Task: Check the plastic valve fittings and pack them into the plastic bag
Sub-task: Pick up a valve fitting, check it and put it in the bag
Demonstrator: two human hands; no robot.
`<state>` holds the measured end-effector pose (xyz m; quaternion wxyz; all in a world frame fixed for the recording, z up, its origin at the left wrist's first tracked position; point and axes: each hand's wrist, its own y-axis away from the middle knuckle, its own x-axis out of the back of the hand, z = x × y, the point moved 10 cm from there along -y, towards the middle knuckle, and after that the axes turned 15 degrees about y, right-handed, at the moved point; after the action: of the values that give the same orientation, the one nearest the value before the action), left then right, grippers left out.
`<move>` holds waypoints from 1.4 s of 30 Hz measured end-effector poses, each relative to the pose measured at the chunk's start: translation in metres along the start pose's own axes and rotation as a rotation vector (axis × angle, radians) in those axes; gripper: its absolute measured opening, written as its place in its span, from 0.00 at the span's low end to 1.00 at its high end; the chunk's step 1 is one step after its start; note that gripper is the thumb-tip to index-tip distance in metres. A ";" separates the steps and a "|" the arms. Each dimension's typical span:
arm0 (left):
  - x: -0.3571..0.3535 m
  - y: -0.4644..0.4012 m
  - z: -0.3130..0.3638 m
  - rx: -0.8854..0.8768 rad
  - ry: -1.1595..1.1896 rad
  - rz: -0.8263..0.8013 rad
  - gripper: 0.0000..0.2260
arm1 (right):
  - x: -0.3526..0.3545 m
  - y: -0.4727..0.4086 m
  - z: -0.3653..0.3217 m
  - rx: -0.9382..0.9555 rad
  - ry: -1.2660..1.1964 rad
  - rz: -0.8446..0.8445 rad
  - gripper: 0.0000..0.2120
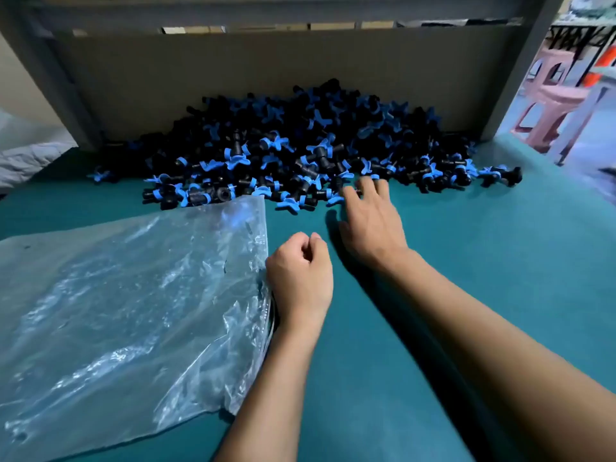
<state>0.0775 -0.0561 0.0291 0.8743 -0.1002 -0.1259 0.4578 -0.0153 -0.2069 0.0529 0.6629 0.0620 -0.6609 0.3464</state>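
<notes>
- Black-and-blue valve fittings (300, 151) heap at upper centre of the green surface (466, 261).
- Right hand (370, 221), fingers spread loose, touches the pile's edge.
- Left hand (300, 271) is clenched beside the plastic bag (126, 311), lower left.

A large heap of fittings (300, 145), black with blue wing handles, is piled on the worktop (483, 261) against a cardboard wall. Loose ones are scattered along its near edge. A clear, crinkled bag (116, 311) is laid flat at the left, near the heap.
</notes>
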 end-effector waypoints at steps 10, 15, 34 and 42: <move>-0.005 0.006 0.000 0.044 0.107 -0.025 0.18 | -0.022 0.001 0.017 0.003 -0.221 -0.098 0.20; 0.002 0.009 0.005 0.010 0.093 0.023 0.10 | 0.010 0.054 0.022 -0.005 -0.294 0.009 0.15; -0.027 0.013 -0.007 0.134 0.420 -0.282 0.09 | 0.000 0.090 0.061 -0.350 -1.205 0.043 0.04; -0.029 0.007 -0.011 0.206 0.655 -0.260 0.12 | 0.000 0.087 0.050 -0.200 -1.319 -0.017 0.04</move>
<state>0.0593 -0.0765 0.0127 0.9246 -0.1360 0.1958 0.2969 -0.1039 -0.1686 0.0260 0.1247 0.2042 -0.9563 0.1678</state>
